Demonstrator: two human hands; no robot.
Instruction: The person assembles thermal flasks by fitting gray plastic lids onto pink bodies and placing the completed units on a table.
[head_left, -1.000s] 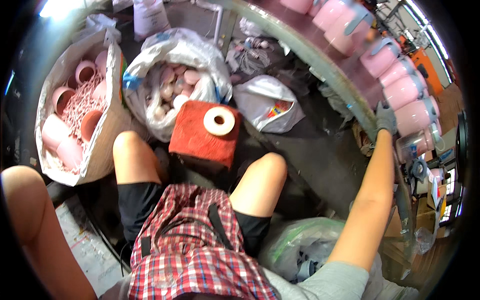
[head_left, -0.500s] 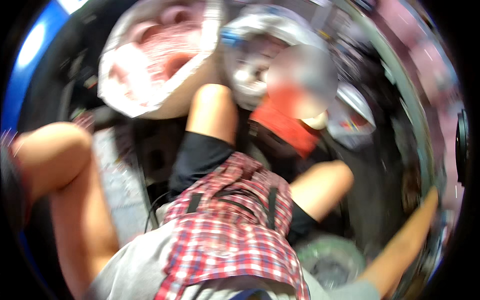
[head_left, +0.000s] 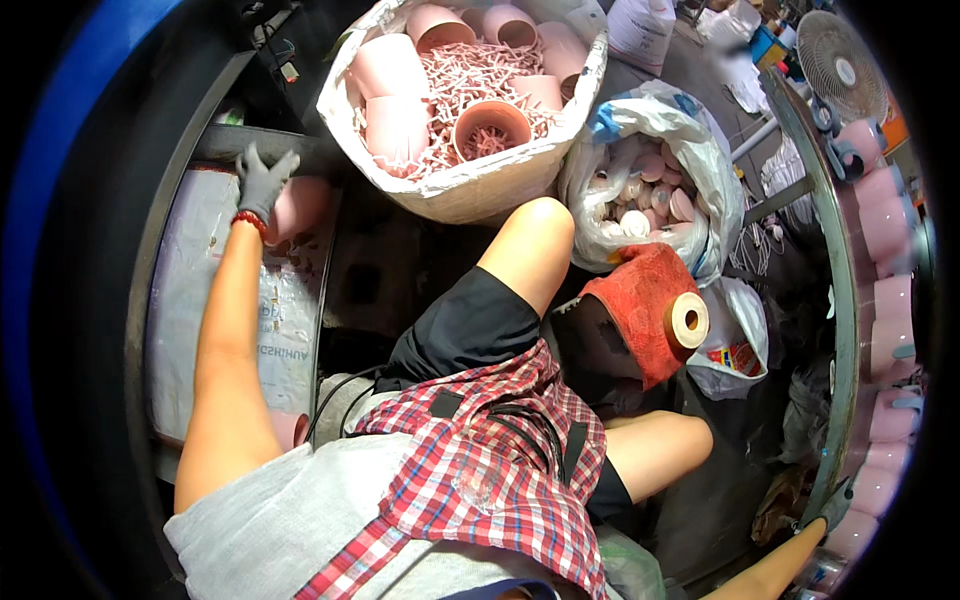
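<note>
My left hand, in a grey glove with a red bracelet at the wrist, reaches out at the far left with its fingers spread. Right beside it a pink cup lies on a flat surface covered with whitish printed sheeting; whether palm and cup touch, I cannot tell. Far off at the lower right, my right hand, gloved too, is at a green-grey metal rail, close to a row of glossy pink cups. Its fingers are too small and partly hidden to read.
A big white sack holds pink cups and stringy pink scraps. Next to it stands a clear bag of small round pieces. A red cloth with a tape roll lies before my knees. A fan stands far right.
The view has swung left and steadied from a blur. My left arm, bent at the left edge before, now stretches forward beside the pink cup. My right arm still reaches right.
</note>
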